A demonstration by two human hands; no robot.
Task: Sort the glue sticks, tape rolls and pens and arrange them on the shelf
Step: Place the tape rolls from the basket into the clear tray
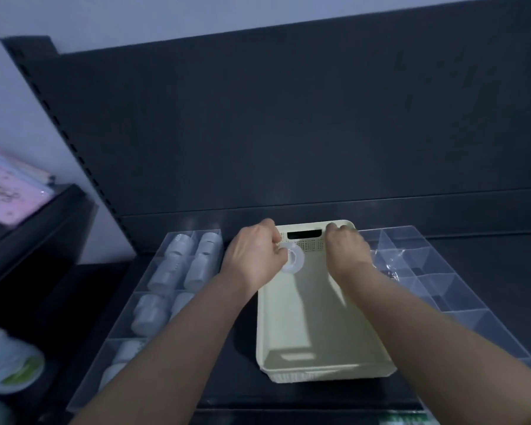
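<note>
Fingers of our left hand point(253, 256) pinch a small clear round tape roll point(294, 258) over the far end of a pale green plastic basket point(316, 326) on the dark shelf point(503, 256), and our right hand point(347, 248) curls round the basket's far rim.

— How are the person's arms showing?
— The left forearm point(172, 342) and the right forearm point(436, 326) are both showing bare down to the lower edge of view; the left hand point(252, 256) and the right hand point(347, 250) are showing bare as well.
</note>
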